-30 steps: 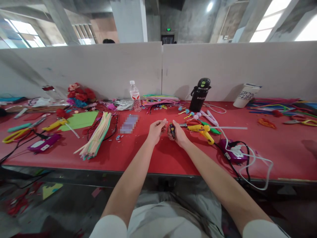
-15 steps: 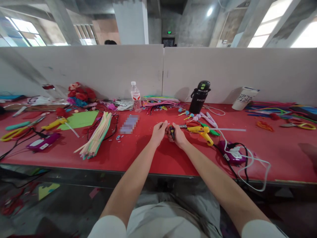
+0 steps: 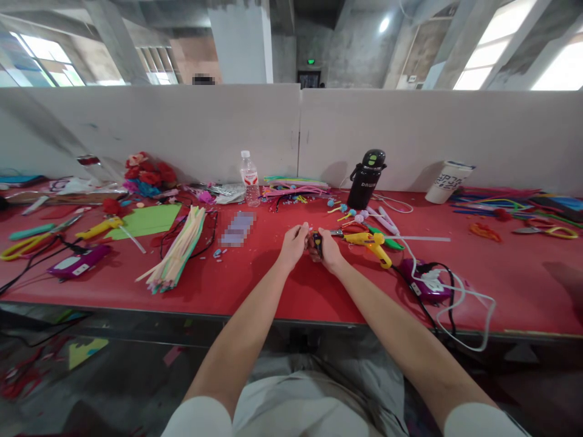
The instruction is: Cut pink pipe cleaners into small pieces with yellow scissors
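Just one black object [image 3: 317, 243] in the right hand [image 3: 328, 249]

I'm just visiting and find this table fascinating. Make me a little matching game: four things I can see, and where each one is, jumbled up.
Things
1. small dark hand tool with a yellow mark
2. loose bundle of cream and green fuzzy stems
3. clear plastic bottle with a white cap
4. tall black flask with a strap

Places
A. standing left of the seam in the pale grey partition
B. lying on the red table, left of the left hand
C. standing right of that seam
D. held in the right hand

Right pairs: 1-D, 2-B, 3-A, 4-C
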Tool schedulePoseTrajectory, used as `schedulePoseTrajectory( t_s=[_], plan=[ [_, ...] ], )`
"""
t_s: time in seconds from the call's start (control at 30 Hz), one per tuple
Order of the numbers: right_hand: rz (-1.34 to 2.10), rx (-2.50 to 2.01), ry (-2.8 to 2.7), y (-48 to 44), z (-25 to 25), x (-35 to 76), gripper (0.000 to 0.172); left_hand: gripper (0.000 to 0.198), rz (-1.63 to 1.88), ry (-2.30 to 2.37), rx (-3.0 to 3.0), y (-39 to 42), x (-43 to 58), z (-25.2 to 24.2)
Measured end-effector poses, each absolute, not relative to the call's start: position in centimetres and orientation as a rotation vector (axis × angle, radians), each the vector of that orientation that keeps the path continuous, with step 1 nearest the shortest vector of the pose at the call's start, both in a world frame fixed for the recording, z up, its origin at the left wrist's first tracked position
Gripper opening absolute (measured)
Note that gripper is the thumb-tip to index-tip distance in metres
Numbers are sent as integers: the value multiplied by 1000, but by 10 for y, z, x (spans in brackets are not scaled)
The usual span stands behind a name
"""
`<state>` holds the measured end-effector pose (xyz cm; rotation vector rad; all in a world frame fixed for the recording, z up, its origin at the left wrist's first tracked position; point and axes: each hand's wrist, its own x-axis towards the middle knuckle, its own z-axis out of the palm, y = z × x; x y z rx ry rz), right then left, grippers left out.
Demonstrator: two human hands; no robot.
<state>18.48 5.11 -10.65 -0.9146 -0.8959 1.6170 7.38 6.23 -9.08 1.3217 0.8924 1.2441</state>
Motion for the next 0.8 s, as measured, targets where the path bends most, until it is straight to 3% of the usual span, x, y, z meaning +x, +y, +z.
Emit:
schedulePoseTrajectory(
  t_s=[0.8],
  plan=[
    [1620,-952,-841,45,-102,177,39,37,1194,843,1127,66,78,-100]
  ],
)
